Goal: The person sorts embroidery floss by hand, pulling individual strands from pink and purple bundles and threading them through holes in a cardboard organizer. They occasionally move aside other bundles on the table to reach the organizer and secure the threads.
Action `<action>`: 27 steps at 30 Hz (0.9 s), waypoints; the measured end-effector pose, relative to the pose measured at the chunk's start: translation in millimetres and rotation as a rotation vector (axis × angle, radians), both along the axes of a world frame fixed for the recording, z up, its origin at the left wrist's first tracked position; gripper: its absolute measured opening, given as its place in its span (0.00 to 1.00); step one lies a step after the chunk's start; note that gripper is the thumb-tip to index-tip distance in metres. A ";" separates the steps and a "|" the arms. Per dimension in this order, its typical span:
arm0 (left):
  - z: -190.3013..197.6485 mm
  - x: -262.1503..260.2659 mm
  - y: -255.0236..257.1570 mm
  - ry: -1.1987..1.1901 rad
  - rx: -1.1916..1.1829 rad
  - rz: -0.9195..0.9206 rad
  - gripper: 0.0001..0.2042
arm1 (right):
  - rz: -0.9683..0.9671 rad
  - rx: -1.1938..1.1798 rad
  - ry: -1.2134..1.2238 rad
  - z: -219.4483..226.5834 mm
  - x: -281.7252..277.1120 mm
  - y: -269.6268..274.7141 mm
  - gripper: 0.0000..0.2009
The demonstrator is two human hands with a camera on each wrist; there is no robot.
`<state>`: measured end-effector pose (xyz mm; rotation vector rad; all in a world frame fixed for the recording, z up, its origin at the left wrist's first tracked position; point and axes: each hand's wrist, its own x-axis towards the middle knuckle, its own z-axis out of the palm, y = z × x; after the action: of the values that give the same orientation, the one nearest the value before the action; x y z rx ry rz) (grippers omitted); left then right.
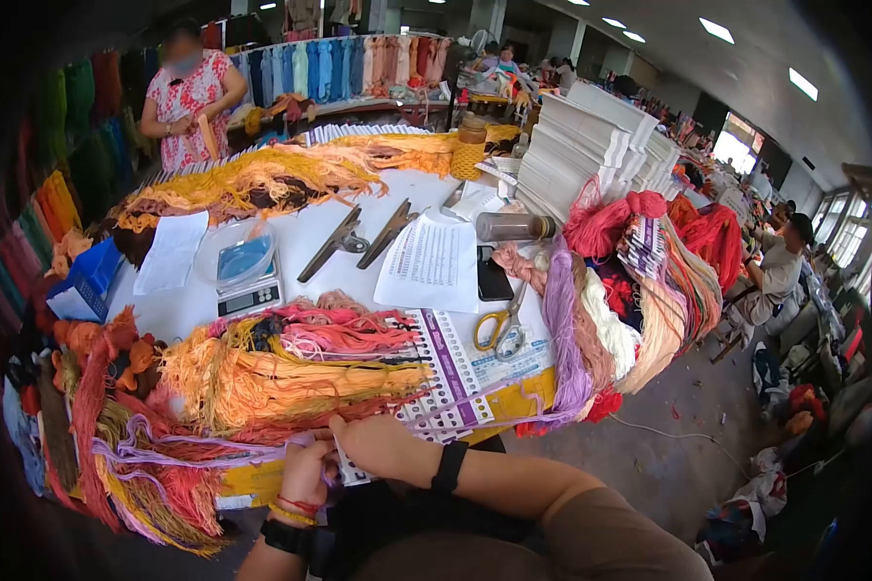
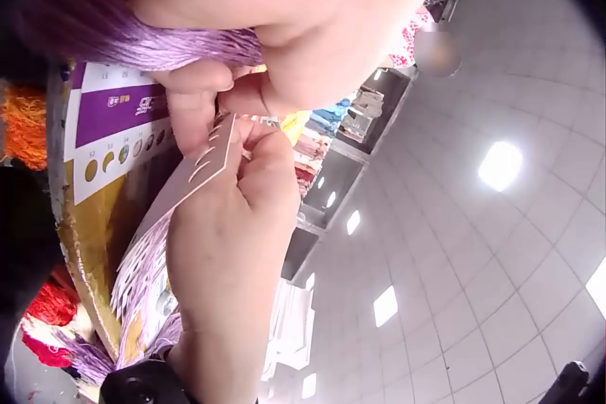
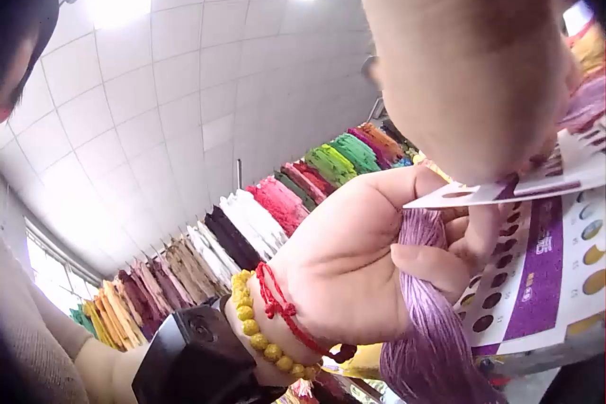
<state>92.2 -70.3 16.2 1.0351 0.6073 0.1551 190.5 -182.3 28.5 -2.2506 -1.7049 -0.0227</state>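
A hank of lilac embroidery thread [image 3: 431, 319] runs through the curled fingers of my left hand [image 1: 305, 473], which wears red and yellow bracelets. My right hand [image 1: 383, 447] pinches a white punched thread card [image 2: 206, 175] near its edge, with lilac strands hanging from notches along it. In the left wrist view, my left fingertips meet the card close to the right fingers. Below lies a printed purple-and-white colour card [image 1: 448, 373] with rows of holes. The right fingertips are mostly hidden in the head view.
Orange and pink thread bundles [image 1: 281, 378] cover the near table, with more hanks [image 1: 615, 310] over its right side. Scissors [image 1: 502, 329], a phone [image 1: 494, 276], a scale [image 1: 249, 290], clips [image 1: 334, 244] and stacked white cards [image 1: 576, 145] stand beyond. A person [image 1: 189, 107] stands across the table.
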 end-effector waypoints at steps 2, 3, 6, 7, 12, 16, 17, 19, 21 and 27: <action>3.0 0.0 -2.1 -0.018 0.030 -0.029 0.07 | 0.000 0.013 -0.015 4.6 -3.1 -1.1 0.08; 3.3 -0.1 -2.9 -0.032 0.055 -0.056 0.07 | 0.003 0.020 -0.025 5.7 -4.0 -1.6 0.08; -5.5 0.6 -3.4 -0.073 0.054 -0.052 0.07 | 0.002 0.010 -0.025 1.6 -3.7 -0.1 0.08; -8.1 0.9 -4.4 -0.078 0.041 -0.021 0.06 | 0.005 0.002 -0.002 1.2 -3.6 0.6 0.09; -10.1 1.8 -2.6 -0.059 0.090 -0.036 0.05 | -0.094 0.005 0.231 -19.3 6.7 11.0 0.10; -11.8 4.0 -1.7 -0.007 0.360 -0.016 0.06 | -0.207 -0.046 0.417 -4.1 6.7 9.3 0.12; -11.2 3.2 -0.4 -0.003 0.358 -0.012 0.06 | -0.203 -0.050 0.420 1.2 9.4 6.9 0.12; -9.8 1.8 5.9 0.069 0.955 -0.038 0.07 | -0.163 -0.163 0.373 8.8 14.8 2.0 0.13; -42.2 -5.5 33.9 0.033 1.233 -0.014 0.07 | -0.128 -0.284 0.349 -5.0 23.4 3.5 0.14; -50.5 -33.6 62.5 0.090 0.841 0.012 0.06 | -0.066 -0.328 0.364 -15.8 31.3 -0.7 0.13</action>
<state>58.7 -7.8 -34.3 1.8571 0.6404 0.3966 221.8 -183.0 12.7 -2.3488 -1.5229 0.6549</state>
